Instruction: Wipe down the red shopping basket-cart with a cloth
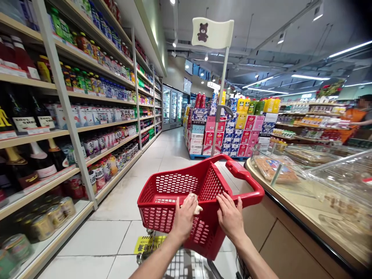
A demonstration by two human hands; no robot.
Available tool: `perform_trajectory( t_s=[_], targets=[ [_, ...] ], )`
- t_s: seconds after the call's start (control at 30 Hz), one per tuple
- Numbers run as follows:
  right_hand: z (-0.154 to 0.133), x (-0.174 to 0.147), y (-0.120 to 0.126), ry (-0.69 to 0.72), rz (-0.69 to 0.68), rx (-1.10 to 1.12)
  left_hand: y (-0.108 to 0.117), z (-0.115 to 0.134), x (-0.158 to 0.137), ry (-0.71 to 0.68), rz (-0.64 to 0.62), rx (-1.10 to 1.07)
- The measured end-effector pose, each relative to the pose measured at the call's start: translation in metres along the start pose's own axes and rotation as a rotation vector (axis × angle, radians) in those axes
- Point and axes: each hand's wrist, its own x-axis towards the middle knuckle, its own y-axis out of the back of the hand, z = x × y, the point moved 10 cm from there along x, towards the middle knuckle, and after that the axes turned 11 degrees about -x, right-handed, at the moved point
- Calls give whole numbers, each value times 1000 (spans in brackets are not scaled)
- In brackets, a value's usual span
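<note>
A red plastic shopping cart [171, 184] with perforated sides stands sideways in front of me, its thick curved handle [247, 180] to the right. My left hand [185, 215] is closed on a crumpled off-white cloth [198, 209] at the near rim of the basket. Part of the cloth is hidden behind my fingers. Farther right along the same rim, my right hand [231, 217] lies with its fingers stretched out and slightly apart, touching the red plastic near the handle. A pole rises from the cart to a cream flag [212, 33] with a brown bear.
Shelves of bottles and cans [101, 139] line the left. A glass-fronted food counter [279, 197] runs close on the right. Stacked drink cartons [213, 137] stand ahead. A yellow floor sign [148, 244] lies beneath the cart. A person in orange [353, 116] is at far right.
</note>
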Motion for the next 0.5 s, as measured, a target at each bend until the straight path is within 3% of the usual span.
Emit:
perform_trajectory(
  t_s=[0.07,0.17,0.23,0.4,0.5],
  targets=[
    [2,1,-1,19,-11,14,0,3,2,-32,4,14],
    [16,2,-2,-16,1,-1,18,-39,-5,221,84,77],
    [29,4,-3,-76,6,-38,23,-52,-8,328,120,85],
    [43,10,-10,-102,-44,-95,-5,5,16,34,33,-54],
    [39,10,-12,-55,-63,-108,-2,-6,18,163,77,-33]
  ],
)
